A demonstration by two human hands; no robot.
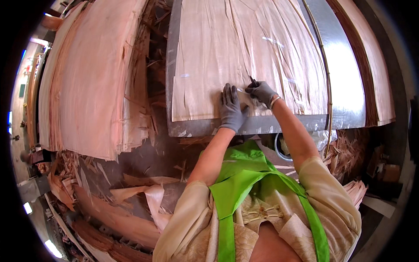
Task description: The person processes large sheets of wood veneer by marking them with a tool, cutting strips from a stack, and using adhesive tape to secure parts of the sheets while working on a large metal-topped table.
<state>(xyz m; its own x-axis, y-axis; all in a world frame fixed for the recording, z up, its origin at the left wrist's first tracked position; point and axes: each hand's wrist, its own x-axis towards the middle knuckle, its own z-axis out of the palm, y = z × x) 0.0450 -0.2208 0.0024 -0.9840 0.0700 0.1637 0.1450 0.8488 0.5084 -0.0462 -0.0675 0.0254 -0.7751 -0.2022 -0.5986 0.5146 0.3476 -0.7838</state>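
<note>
two gloved hands on veneer sheet (244, 52), metal table (345, 83): left hand (230, 108) flat, fingers apart; right hand (261, 91) clamped on dark tool (253, 81).

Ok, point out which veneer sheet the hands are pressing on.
The pale veneer sheet flat on the metal table; the left hand and right hand rest on it. The pinkish stack at left lies untouched.

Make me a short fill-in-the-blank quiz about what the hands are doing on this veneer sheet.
1. Both hands wear gloves of the colour ____.
2. The left hand lies ____ on the veneer sheet.
3. The right hand pinches a small dark ____.
4. The sheet rests on a shiny ____ table.

Missing words: grey; flat; tool; metal
</note>
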